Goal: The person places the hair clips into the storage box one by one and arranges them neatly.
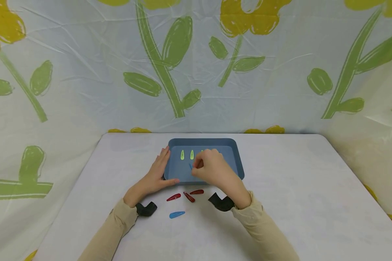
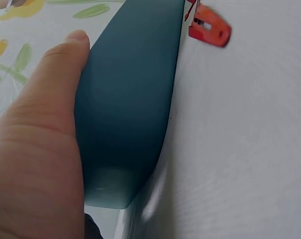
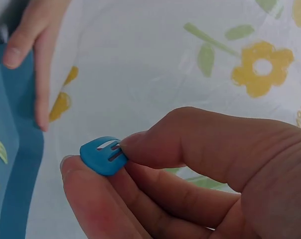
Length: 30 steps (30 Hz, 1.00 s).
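Observation:
Between thumb and fingertips, my right hand [image 1: 213, 168] pinches a blue snap hair clip [image 3: 104, 155] over a blue tray [image 1: 239, 163]. My left hand [image 1: 153, 177] rests along the tray's left side, fingers straight and thumb reaching its front rim. Inside the tray, yellow-green hair clips [image 1: 182, 154] stand in a row near the back; the right hand partly hides some. In front of the tray lie three red hair clips [image 1: 174, 197] and another blue hair clip [image 1: 177, 214]. The left wrist view shows the tray's outer wall and a red clip [image 2: 210, 27] beside it.
The white tabletop [image 1: 297, 188] extends on both sides of the tray. Behind it hangs a flower-printed sheet [image 1: 101, 72]. A black band [image 1: 221, 203] shows at the right wrist and another [image 1: 147, 209] at the left.

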Tool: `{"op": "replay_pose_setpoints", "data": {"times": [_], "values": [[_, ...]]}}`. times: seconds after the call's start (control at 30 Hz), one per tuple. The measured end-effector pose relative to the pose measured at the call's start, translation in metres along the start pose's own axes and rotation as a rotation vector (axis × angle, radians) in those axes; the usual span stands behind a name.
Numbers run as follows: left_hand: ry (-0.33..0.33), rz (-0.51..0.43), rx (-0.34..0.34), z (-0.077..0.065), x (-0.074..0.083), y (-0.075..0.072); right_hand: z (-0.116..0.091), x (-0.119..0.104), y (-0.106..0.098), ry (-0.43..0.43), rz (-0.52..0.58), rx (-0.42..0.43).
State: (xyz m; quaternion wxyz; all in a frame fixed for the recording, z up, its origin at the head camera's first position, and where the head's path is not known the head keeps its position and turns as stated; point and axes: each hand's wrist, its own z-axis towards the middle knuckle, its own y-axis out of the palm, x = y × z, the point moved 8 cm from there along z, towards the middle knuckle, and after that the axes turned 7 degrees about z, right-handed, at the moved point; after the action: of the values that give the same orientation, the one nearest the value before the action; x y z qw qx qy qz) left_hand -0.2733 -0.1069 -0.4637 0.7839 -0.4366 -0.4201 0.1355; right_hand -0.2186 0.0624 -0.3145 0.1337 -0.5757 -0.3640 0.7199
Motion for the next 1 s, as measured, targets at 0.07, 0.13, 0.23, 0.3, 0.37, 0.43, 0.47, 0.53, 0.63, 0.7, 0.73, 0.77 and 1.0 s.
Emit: {"op": "replay_pose_setpoints", "data": {"times": [0.07, 0.13, 0.23, 0.3, 0.37, 0.43, 0.47, 0.53, 0.63, 0.7, 0.73, 0.77, 1.0], "values": [[-0.004, 0.001, -0.001, -0.001, 0.0, 0.0, 0.003, -0.002, -0.004, -0.009, 0.005, 0.012], [-0.002, 0.004, 0.001, -0.001, -0.001, 0.001, 0.006, -0.003, -0.007, -0.017, 0.022, 0.024], [-0.002, 0.009, 0.003, -0.001, -0.003, 0.002, 0.011, -0.005, -0.013, -0.021, 0.072, 0.034], [-0.002, 0.006, 0.003, 0.0, -0.004, 0.002, 0.014, -0.005, -0.015, -0.011, 0.125, 0.035], [-0.003, 0.001, 0.001, 0.0, -0.003, 0.002, 0.017, -0.005, -0.018, -0.001, 0.18, 0.037], [-0.003, -0.003, 0.001, 0.0, -0.003, 0.002, 0.02, -0.004, -0.02, 0.017, 0.235, 0.048], [-0.002, -0.003, 0.002, 0.0, -0.003, 0.001, 0.022, -0.003, -0.02, 0.024, 0.265, 0.055], [-0.003, -0.003, 0.002, 0.0, -0.002, 0.001, 0.025, -0.001, -0.022, 0.033, 0.315, 0.079], [-0.009, -0.003, 0.0, 0.0, -0.002, 0.001, 0.03, 0.004, -0.022, 0.032, 0.396, 0.122], [-0.009, -0.005, -0.004, 0.0, -0.001, 0.001, 0.034, 0.01, -0.02, 0.028, 0.454, 0.148], [-0.01, -0.005, -0.005, 0.0, -0.001, 0.002, 0.035, 0.012, -0.019, 0.025, 0.493, 0.159], [-0.011, -0.003, -0.006, 0.0, -0.001, 0.002, 0.037, 0.015, -0.017, 0.02, 0.536, 0.169], [-0.043, 0.017, -0.024, 0.0, -0.005, 0.004, 0.049, 0.038, -0.004, 0.005, 0.809, 0.22]]}}
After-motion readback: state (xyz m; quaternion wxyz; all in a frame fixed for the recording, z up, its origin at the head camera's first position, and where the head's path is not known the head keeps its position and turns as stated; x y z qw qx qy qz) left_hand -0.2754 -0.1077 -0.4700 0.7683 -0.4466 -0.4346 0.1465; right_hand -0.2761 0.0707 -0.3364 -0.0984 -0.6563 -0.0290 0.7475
